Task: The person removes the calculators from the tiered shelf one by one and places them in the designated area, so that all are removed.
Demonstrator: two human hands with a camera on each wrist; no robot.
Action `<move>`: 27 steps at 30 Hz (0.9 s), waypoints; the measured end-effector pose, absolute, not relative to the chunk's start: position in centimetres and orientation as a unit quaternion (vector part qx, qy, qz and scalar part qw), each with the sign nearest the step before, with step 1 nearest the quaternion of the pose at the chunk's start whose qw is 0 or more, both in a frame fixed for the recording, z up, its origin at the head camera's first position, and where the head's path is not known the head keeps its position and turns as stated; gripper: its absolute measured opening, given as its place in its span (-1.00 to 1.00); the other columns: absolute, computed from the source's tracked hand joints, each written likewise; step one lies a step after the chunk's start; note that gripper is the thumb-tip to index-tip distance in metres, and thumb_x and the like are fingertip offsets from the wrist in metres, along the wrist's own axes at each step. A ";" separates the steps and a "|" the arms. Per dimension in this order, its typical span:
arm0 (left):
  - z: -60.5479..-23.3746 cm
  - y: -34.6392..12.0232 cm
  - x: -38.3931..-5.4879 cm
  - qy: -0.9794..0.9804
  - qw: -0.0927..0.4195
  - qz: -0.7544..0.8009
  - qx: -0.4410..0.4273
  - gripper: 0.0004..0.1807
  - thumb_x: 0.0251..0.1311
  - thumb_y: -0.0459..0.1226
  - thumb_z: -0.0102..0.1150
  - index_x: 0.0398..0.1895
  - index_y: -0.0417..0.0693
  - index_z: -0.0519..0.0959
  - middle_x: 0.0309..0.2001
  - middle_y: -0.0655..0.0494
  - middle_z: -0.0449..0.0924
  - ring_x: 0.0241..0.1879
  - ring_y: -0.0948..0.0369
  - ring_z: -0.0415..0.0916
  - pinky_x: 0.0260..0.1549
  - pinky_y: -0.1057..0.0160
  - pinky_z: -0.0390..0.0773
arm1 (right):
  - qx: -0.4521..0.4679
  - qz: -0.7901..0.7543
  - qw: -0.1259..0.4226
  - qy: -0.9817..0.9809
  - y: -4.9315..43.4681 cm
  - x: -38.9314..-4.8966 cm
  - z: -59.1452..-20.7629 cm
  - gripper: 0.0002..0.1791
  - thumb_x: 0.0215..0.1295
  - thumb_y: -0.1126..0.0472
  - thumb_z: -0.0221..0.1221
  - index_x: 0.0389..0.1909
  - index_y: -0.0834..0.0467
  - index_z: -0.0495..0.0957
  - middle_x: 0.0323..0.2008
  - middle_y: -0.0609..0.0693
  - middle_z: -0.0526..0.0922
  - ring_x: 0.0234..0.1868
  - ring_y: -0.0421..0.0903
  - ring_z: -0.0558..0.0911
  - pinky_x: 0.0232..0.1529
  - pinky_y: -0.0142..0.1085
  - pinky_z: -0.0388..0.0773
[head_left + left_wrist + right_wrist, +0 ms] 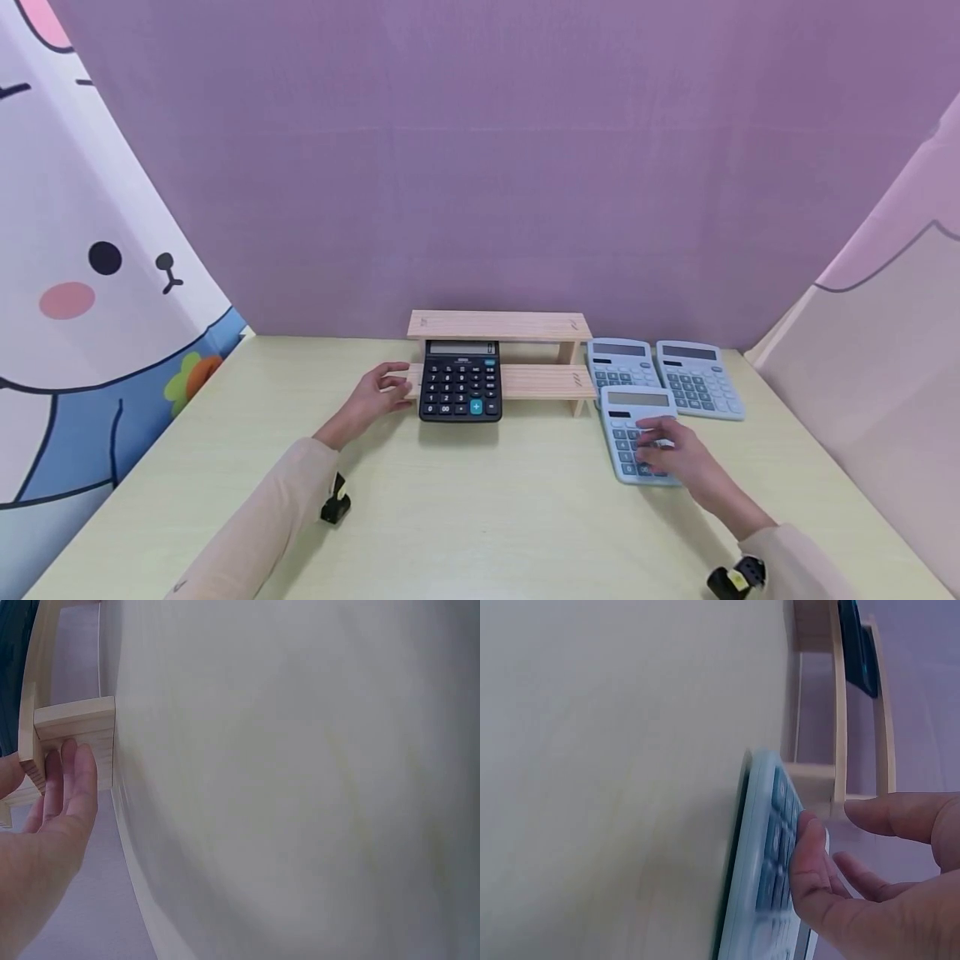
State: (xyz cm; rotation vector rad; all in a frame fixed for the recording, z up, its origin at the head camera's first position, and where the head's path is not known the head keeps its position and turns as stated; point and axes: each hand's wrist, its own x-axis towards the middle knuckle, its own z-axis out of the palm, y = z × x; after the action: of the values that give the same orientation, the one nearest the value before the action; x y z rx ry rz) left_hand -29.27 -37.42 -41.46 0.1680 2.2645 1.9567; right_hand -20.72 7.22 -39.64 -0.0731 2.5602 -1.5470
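A two-tier wooden shelf stands against the back wall. A black calculator leans on its lower board, screen up beneath the upper board. My left hand grips the lower board's left end; in the left wrist view its thumb is on one face and the fingers curl under the other. Over the keys of the front light-blue calculator is my right hand, fingers loosely bent. The right wrist view shows the fingertips close to the calculator; whether they touch I cannot tell.
Behind the front calculator lie two more light-blue calculators, the left one partly covered by it. The pale table meets a purple backdrop. A cartoon-printed curtain hangs at the left.
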 end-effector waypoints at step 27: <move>-41.5 -37.4 -29.3 0.753 0.070 0.652 0.058 -0.47 0.27 -0.44 -0.06 0.29 -0.33 0.09 0.07 -0.40 0.32 -0.08 0.04 0.50 0.08 0.01 0.53 | -0.140 -0.597 0.101 0.783 -0.6 -21.9 -40.8 -0.49 0.14 0.46 0.07 0.11 0.50 0.18 -0.11 0.44 0.41 -0.22 0.00 0.60 -0.23 -0.22 0.67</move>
State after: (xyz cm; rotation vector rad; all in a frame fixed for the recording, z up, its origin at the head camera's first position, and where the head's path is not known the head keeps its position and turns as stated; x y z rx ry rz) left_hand -29.33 -37.43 -41.53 0.1754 2.2658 1.9616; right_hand -21.90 -0.60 -40.76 -0.4138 2.3126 -1.7648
